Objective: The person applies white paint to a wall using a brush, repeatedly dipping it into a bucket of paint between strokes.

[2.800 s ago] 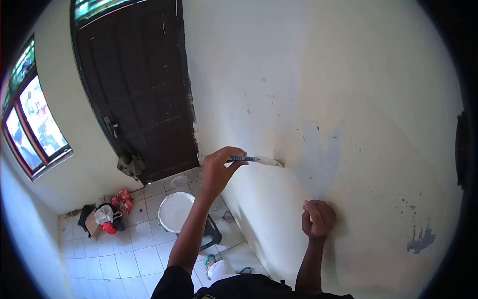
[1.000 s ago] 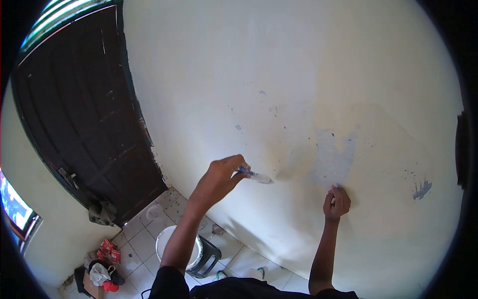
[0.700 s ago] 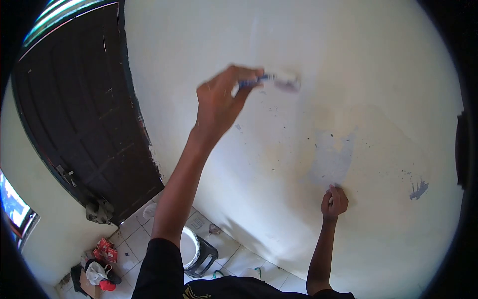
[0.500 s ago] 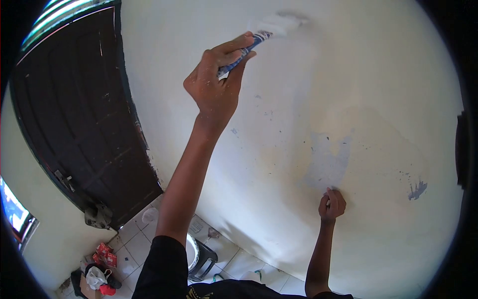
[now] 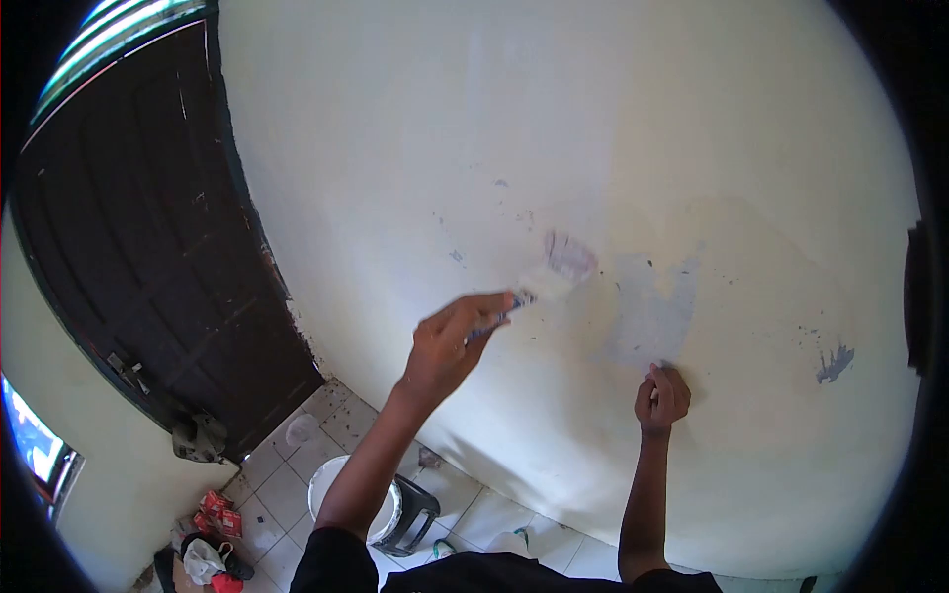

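My left hand is closed around the blue handle of a paintbrush, its wide bristles smeared with white paint and blurred over the wall. Just right of the bristles, a grey bare patch shows where the cream paint is gone. At the lower end of that patch my right hand is closed, knuckles close to the wall; whatever its curled fingers hold is hidden.
A white bucket stands beside a dark plastic stool on the tiled floor. To the left is a dark door. Red boxes and a white bag lie in the bottom left corner.
My left hand has brought the paintbrush down the wall from near the top to beside the grey patch. My right hand has stayed almost in place.
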A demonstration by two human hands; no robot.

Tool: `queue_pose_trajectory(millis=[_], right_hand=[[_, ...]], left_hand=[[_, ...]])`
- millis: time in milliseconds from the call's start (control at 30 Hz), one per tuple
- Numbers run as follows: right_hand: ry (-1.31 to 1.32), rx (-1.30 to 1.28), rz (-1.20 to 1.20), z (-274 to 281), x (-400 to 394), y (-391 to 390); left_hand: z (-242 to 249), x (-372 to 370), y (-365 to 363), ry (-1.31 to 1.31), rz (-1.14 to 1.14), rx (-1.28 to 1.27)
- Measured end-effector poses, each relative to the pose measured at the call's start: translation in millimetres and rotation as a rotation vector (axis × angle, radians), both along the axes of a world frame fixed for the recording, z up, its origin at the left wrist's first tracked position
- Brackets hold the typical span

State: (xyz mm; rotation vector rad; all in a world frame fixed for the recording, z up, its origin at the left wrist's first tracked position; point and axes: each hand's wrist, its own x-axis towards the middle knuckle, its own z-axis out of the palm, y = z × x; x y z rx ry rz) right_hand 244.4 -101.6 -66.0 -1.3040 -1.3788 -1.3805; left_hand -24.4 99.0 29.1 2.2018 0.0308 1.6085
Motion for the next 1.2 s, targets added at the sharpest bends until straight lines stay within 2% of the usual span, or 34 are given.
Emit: queue_pose_trajectory(millis=[67, 133, 267, 333, 367, 433, 467, 533, 567, 633, 767, 867, 1033, 1200], right_hand=[[0.024, -0.024, 0.012, -0.6, -0.9, -1.8], [0.031, -0.036, 0.018, -2.7, 0.9, -2.2], [0.04, -0.043, 0.029, -2.6, 1.8, -2.6], [0.031, -0.04, 0.021, -2.5, 2.0, -2.5], [0.025, -0.037, 0.012, -3.1, 1.8, -2.2], [0.031, -0.036, 0.019, -4.8, 2.5, -1.7], [0.033, -0.033, 0.023, -4.4, 3.7, -1.6], [0.028, -0.029, 0.027, -3.9, 4.1, -1.5], [0.028, -0.024, 0.029, -4.3, 3.6, -1.2], [0.014, -0.011, 0.032, 2.1, -1.8, 0.8], [0.021, 0.002, 0.06, 2.9, -1.9, 0.9], [0.023, -0.002, 0.049, 0.7, -0.5, 0.0], [0.012, -0.003, 0.034, -1.0, 0.6, 0.4], [0.005, 0.008, 0.012, 1.1, -3.9, -0.7]], left_hand=[[-17.5, -9.6, -12.1, 0.057, -0.039, -0.066], [-20.3, -22.6, -22.4, 0.376, 0.027, -0.184], [-13.5, -26.9, -20.7, 0.572, 0.022, -0.206], [-11.8, -18.7, -13.6, 0.382, -0.036, -0.08], [-7.5, -14.6, -9.6, 0.383, -0.033, -0.081], [16.3, -4.7, -5.1, 0.141, -0.062, 0.046], [27.0, 0.8, -2.5, 0.139, -0.06, 0.045], [50.0, 12.3, 3.5, -0.136, -0.128, 0.251], [63.0, 18.2, 5.3, -0.136, -0.13, 0.253], [84.0, 29.6, 9.2, -0.409, -0.25, 0.29], [91.5, 41.1, 20.5, -0.55, -0.21, 0.431], [59.7, 41.4, 8.8, -0.39, -0.07, 0.224], [-2.2, 23.6, -10.0, -0.146, -0.004, 0.262], [-11.9, -4.2, -27.5, 0.114, 0.023, 0.094]])
